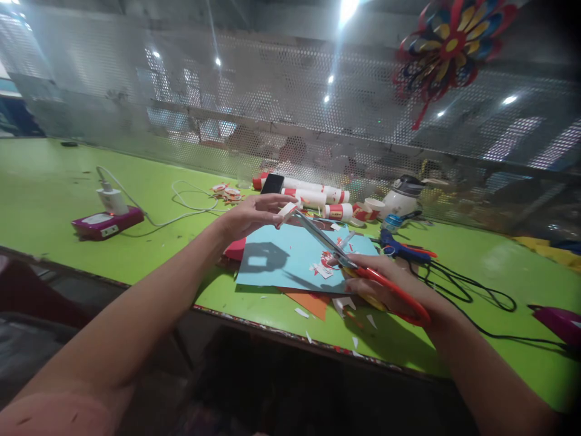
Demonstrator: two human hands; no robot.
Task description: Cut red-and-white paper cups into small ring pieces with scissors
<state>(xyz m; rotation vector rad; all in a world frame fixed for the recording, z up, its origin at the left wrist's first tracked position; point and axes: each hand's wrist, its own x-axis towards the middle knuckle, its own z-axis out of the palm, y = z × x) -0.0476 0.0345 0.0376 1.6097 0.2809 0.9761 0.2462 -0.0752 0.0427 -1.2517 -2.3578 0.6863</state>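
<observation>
My left hand (254,213) pinches a small white paper piece with a reddish edge (287,212), held above a light blue sheet (263,275). My right hand (385,280) grips a pair of scissors with red and yellow handles (399,297). Their blades point up and left, with the tips close to the paper piece; whether they touch it I cannot tell. On the blue sheet lie red and white paper scraps (323,270). Beneath its front edge an orange sheet (311,303) sticks out.
A purple power strip (108,223) with a white charger stands at left. Behind the sheet are white-and-red paper rolls (313,197), a phone (273,183) and a white jug (400,197). A blue glue gun (402,247) and black cords lie at right. Scraps dot the green table's front edge.
</observation>
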